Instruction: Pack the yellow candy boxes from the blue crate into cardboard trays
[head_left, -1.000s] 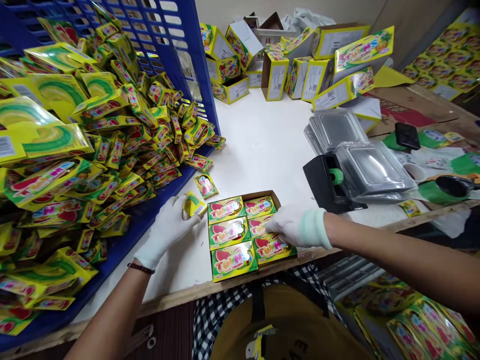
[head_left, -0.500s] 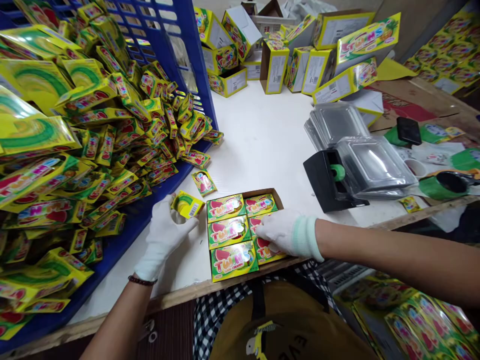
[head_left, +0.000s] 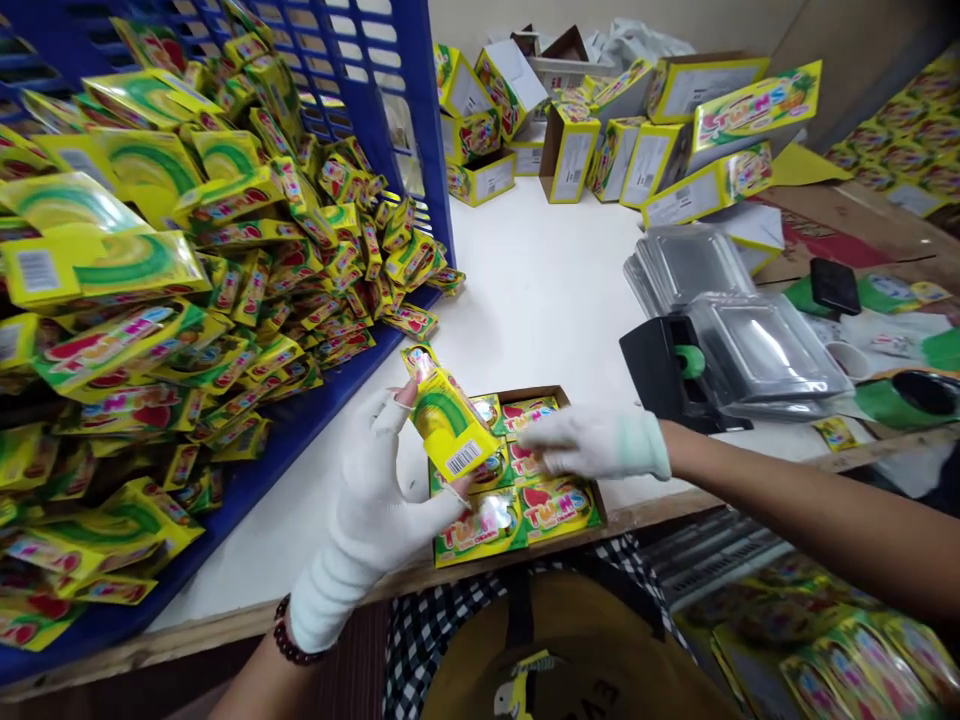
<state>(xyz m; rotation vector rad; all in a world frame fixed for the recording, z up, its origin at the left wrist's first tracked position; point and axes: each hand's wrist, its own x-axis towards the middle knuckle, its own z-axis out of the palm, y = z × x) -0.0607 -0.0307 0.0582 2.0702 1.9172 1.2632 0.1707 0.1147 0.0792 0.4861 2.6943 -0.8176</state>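
My left hand (head_left: 367,510), in a white glove with bare fingertips, grips a small yellow candy box (head_left: 454,425) between thumb and fingers. Its barcode side faces up, above the left part of a shallow carton (head_left: 564,396). Rows of TWINS candy boxes (head_left: 559,510) with watermelon pictures fill that carton at the table's front edge. Over its right side lies my gloved right hand (head_left: 589,440), fingers stretched out and slightly blurred. Whether it presses on the boxes I cannot tell. Another candy box (head_left: 417,354) shows partly behind the held one.
A blue plastic crate (head_left: 439,130) heaped with loose candy boxes (head_left: 285,260) takes up the left. Yellow cartons (head_left: 574,150) stand along the back. To the right are a black tape dispenser (head_left: 652,375), stacked clear plastic containers (head_left: 765,345) and a black-and-green object (head_left: 911,398).
My left hand has lifted the candy box off the table and brought it right, over the carton. My right hand has shifted slightly upward, its fingers now straighter. The view has swung a little left.
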